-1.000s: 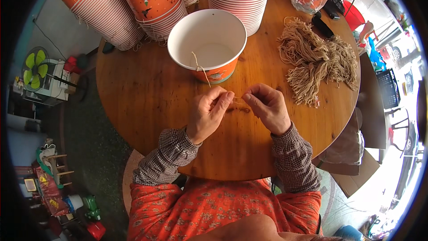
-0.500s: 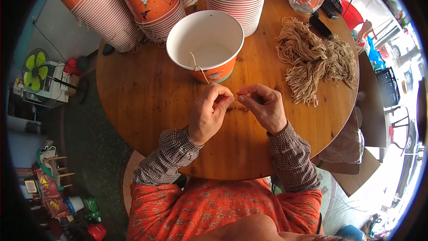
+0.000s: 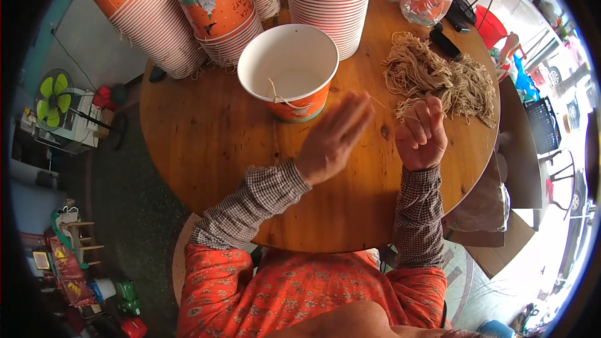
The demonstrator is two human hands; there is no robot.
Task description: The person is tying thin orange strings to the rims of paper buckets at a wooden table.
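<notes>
A white-lined orange paper bucket (image 3: 294, 110) stands upright on the table, its open mouth up. A thin string (image 3: 275, 95) comes through the side near its rim and hangs over the outside. Just right of the bucket is my left hand (image 3: 332, 138), smeared by motion, its fingers stretched out and not gripping the bucket. My right hand (image 3: 422, 134) is raised farther right with its fingers curled in and pressed together. A faint strand of string runs between the two hands towards my right fingers; its end is hidden there.
A bundle of beige strings (image 3: 441, 78) lies at the right of the round wooden table (image 3: 206, 163). Stacked orange buckets (image 3: 328, 15) stand along the far side, with more stacks (image 3: 147, 19) at the left. A black object (image 3: 444, 40) rests beside the strings.
My hands have come apart from their pinch together over the string. The left moved forward and right, its fingers straightening; the right moved right and up. The bucket shows only a slight shift.
</notes>
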